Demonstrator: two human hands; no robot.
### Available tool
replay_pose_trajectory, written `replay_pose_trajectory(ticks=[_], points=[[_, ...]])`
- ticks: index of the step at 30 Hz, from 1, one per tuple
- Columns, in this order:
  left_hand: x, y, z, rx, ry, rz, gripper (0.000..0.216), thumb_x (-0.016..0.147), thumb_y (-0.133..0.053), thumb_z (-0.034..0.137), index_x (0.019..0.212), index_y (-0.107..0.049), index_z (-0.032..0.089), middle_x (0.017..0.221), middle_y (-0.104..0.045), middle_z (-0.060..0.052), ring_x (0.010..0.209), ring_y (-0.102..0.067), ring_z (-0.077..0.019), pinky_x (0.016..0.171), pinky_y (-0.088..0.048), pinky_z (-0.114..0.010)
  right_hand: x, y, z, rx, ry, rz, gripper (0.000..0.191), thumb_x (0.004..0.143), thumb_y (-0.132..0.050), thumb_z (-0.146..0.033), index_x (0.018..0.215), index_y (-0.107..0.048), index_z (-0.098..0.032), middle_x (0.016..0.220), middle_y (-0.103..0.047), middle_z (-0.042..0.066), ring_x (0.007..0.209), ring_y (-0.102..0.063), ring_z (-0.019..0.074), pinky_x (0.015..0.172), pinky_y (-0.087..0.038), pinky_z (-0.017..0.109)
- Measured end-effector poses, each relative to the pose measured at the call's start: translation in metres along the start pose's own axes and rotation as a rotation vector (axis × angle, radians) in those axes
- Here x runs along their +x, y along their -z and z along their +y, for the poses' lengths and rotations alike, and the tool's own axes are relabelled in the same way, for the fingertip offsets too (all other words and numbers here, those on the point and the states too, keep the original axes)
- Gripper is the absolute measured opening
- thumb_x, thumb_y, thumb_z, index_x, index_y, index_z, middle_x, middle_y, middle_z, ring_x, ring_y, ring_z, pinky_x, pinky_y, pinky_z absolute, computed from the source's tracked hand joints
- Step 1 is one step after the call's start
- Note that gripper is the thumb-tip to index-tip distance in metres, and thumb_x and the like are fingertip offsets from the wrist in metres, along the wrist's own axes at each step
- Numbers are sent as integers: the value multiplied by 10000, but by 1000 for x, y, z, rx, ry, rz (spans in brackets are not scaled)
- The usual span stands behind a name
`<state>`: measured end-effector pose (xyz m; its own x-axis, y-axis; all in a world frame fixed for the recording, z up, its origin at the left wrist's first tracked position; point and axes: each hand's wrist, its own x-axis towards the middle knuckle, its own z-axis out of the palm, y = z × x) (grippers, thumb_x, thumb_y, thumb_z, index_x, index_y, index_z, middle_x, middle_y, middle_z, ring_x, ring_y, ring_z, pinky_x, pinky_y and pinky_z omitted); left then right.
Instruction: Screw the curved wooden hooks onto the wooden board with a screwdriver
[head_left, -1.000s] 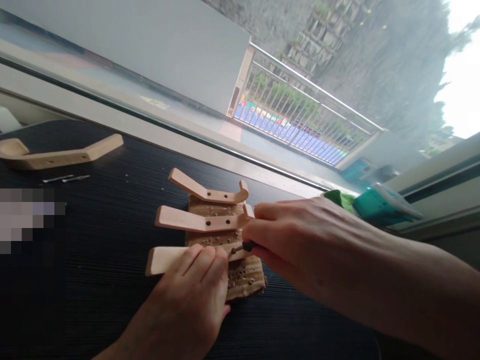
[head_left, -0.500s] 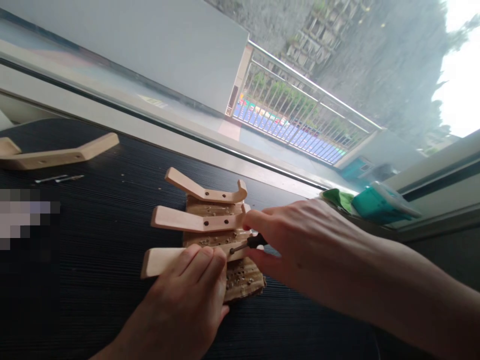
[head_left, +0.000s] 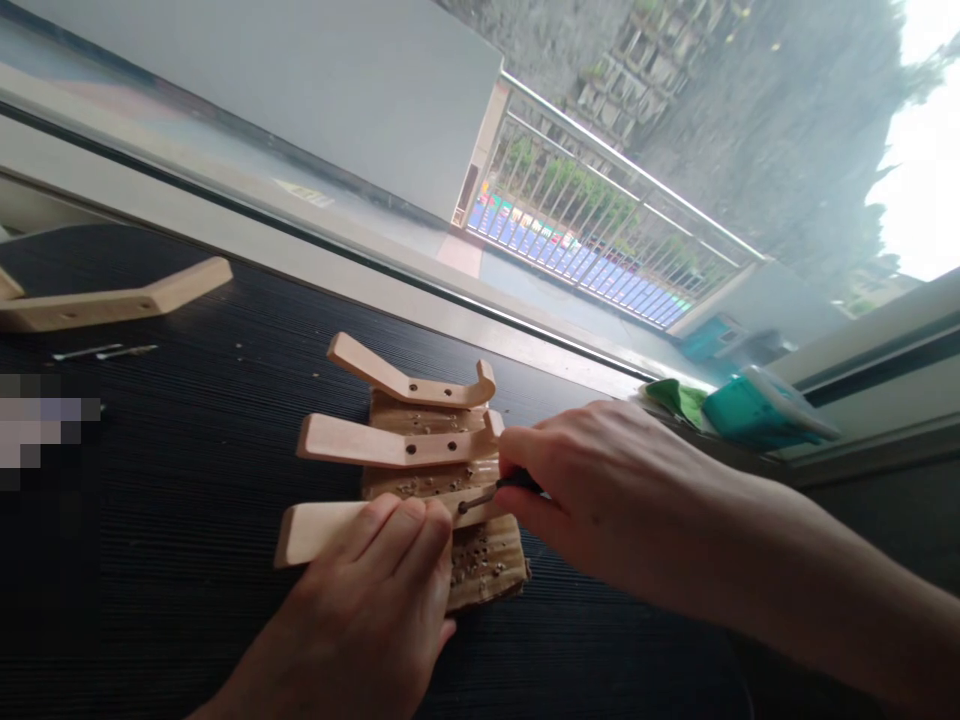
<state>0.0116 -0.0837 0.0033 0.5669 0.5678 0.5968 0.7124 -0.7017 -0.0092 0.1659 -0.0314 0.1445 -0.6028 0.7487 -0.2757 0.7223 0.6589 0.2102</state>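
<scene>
The bent, pale-wood hook (head_left: pixel 322 533) lies across the brown corrugated-cardboard block (head_left: pixel 489 567), long axis running roughly left to right. The left hand (head_left: pixel 379 595) clasps its middle, fingers wrapped over it. Just right of those fingers, the shaft tip of the black-handled metal screwdriver (head_left: pixel 519 482) meets a dark hole. The right hand (head_left: pixel 577 470) grips the handle, nearer the hook's right end. Beyond lies a pinkish, bent wooden hook (head_left: pixel 367 441).

Pale cream on the nearest hook (head_left: pixel 324 532), pinkish beige on the middle hook (head_left: pixel 367 441); speckled brown on the block (head_left: pixel 487 572); finely streaked black across the desk (head_left: pixel 187 460); teal on the box (head_left: pixel 765 412).
</scene>
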Motion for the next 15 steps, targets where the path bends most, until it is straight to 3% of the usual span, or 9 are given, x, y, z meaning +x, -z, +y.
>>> replay_pose_trajectory(ticks=[3, 5, 8, 15], points=[[3, 2, 0, -5, 12, -20, 268, 802, -444, 114, 1035, -568, 71, 942, -644, -98, 857, -601, -261, 846, -432, -426, -1, 2, -6, 10, -65, 33, 192, 866, -553, -212, 694, -629, -172, 530, -556, -7, 469, -511, 122, 461, -229, 267], [4, 4, 0, -20, 27, -35, 275, 785, -443, 102, 1031, -564, 77, 930, -643, -89, 848, -602, -257, 833, -443, -420, -6, 4, -7, 64, -58, 56, 79, 836, -587, -214, 829, -653, -173, 662, -625, 7, 558, -564, 129, 504, -304, 246], [4, 6, 1, -13, 28, -32, 284, 779, -426, 89, 1032, -555, 72, 949, -645, -99, 866, -604, -260, 837, -444, -419, -14, 7, -3, 137, 10, 86, 169, 825, -576, -168, 981, -642, -183, 886, -657, 41, 698, -594, 129, 613, -396, 236], [2, 4, 1, -4, 11, -7, 264, 821, -413, 103, 1036, -561, 64, 936, -657, -94, 848, -607, -249, 844, -437, -408, -13, 1, 10, 248, 137, 58, 190, 907, -457, -94, 852, -626, -161, 857, -633, 30, 733, -556, 110, 658, -382, 235]])
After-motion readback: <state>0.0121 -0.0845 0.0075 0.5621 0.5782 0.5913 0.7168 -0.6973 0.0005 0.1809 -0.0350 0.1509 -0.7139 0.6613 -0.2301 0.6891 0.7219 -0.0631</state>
